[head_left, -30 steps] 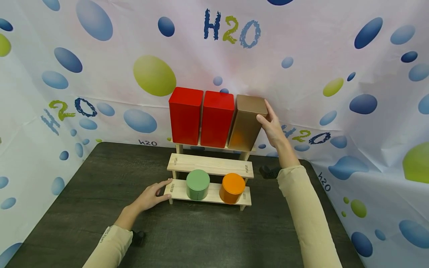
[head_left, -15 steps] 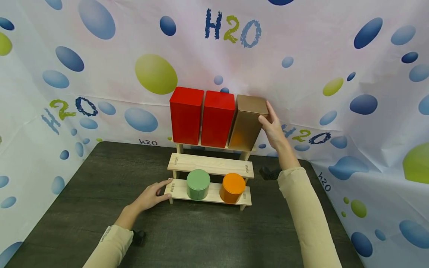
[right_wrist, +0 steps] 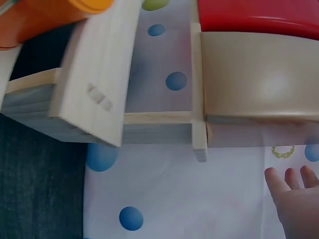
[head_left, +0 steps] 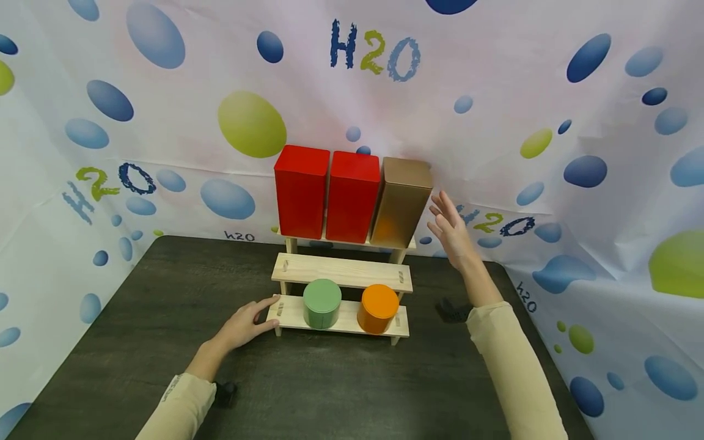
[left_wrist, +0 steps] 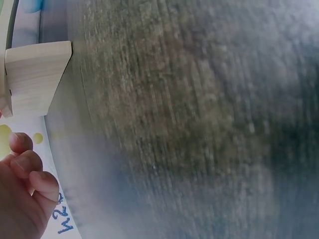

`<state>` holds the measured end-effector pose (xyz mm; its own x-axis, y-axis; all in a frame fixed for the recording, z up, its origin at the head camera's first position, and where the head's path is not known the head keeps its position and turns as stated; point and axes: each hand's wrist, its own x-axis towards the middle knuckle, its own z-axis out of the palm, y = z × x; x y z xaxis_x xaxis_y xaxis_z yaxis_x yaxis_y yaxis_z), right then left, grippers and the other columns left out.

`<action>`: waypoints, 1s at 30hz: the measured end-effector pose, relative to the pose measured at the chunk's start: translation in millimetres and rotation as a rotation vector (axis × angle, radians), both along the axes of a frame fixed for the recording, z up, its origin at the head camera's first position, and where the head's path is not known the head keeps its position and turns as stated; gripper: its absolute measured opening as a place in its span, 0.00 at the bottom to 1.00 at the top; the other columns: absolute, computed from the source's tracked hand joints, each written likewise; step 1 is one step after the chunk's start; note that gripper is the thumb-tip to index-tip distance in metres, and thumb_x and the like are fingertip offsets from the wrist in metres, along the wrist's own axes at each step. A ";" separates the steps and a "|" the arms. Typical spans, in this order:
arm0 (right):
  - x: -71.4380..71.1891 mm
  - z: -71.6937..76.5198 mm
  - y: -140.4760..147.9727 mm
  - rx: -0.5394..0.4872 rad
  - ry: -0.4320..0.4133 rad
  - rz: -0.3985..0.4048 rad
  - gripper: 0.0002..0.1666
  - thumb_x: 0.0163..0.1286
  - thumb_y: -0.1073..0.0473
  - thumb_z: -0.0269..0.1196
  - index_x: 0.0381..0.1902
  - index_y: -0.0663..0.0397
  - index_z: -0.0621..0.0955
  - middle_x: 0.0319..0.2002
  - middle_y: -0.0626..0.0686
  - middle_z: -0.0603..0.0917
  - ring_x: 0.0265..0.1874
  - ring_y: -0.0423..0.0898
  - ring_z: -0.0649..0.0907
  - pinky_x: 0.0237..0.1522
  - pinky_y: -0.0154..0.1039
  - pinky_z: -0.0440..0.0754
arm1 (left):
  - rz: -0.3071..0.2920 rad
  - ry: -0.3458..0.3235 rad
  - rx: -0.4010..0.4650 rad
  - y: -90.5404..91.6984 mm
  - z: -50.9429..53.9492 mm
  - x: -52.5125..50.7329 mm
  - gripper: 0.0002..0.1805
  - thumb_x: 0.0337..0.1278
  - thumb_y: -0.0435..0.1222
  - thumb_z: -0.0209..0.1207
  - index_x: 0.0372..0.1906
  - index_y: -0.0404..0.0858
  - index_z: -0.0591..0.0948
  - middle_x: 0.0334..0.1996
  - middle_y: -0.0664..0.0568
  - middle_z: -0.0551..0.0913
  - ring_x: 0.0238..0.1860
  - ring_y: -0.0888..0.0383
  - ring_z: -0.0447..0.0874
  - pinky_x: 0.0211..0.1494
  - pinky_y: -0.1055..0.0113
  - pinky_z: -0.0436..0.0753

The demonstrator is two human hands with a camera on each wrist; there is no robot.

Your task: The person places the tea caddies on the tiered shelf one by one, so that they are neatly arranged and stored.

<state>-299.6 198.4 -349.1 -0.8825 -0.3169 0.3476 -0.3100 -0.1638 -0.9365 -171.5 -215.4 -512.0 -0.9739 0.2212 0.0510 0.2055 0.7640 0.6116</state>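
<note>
A stepped wooden shelf (head_left: pixel 341 270) with three tiers stands on the dark table. My left hand (head_left: pixel 242 325) holds the left end of its lowest board, the index finger near the back corner and the thumb toward the front. In the left wrist view, that hand's other fingers (left_wrist: pixel 27 164) curl beside the shelf's end. To the right of a gold box (head_left: pixel 403 205), my right hand (head_left: pixel 453 235) is raised with its fingers extended, apart from the box. Two red boxes, one at the left (head_left: pixel 300 192) and one in the middle (head_left: pixel 352 197), share the top tier with it.
A green round tin (head_left: pixel 322 304) and an orange round tin (head_left: pixel 378 309) stand on the lowest board. The dark table (head_left: pixel 330 391) reaches back to a white patterned backdrop (head_left: pixel 385 116) behind the shelf and at both sides.
My right hand has let go of the gold box and moved down and to the right, away from it. The left hand stays at the shelf's end. The camera view has shifted slightly.
</note>
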 end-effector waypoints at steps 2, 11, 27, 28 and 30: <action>4.0 -3.9 1.7 0.012 0.006 -0.002 0.41 0.71 0.55 0.49 0.72 0.54 0.42 0.71 0.59 0.45 0.69 0.54 0.48 0.65 0.55 0.45 | 0.004 -0.002 -0.007 0.1 0.9 0.4 0.35 0.54 0.50 0.59 0.64 0.39 0.67 0.20 0.53 0.62 0.21 0.60 0.55 0.24 0.67 0.58; 26.3 -21.7 8.9 0.220 0.100 -0.022 0.40 0.71 0.60 0.51 0.71 0.60 0.44 0.70 0.64 0.46 0.68 0.60 0.48 0.62 0.62 0.46 | 0.056 -0.017 -0.145 0.9 7.7 1.2 0.34 0.56 0.52 0.56 0.66 0.42 0.66 0.34 0.42 0.74 0.28 0.53 0.71 0.29 0.56 0.71; 83.6 -73.5 14.7 0.696 0.141 -0.233 0.41 0.66 0.57 0.57 0.71 0.58 0.51 0.69 0.63 0.49 0.67 0.63 0.51 0.58 0.66 0.51 | 0.227 0.392 -0.453 13.0 10.3 23.3 0.36 0.47 0.55 0.62 0.63 0.48 0.70 0.57 0.33 0.62 0.55 0.36 0.62 0.52 0.39 0.62; 88.0 -76.3 14.3 0.732 0.153 -0.254 0.42 0.65 0.55 0.58 0.71 0.57 0.52 0.69 0.62 0.49 0.67 0.63 0.51 0.58 0.67 0.51 | 0.231 0.401 -0.455 13.7 11.6 24.5 0.37 0.46 0.55 0.62 0.63 0.48 0.69 0.59 0.33 0.61 0.57 0.35 0.60 0.54 0.37 0.60; 96.8 -82.0 14.2 0.819 0.188 -0.297 0.43 0.64 0.52 0.60 0.70 0.57 0.53 0.69 0.62 0.50 0.66 0.64 0.51 0.56 0.68 0.53 | 0.234 0.402 -0.448 15.3 14.2 27.1 0.39 0.45 0.57 0.62 0.65 0.49 0.66 0.62 0.34 0.57 0.61 0.36 0.56 0.57 0.35 0.54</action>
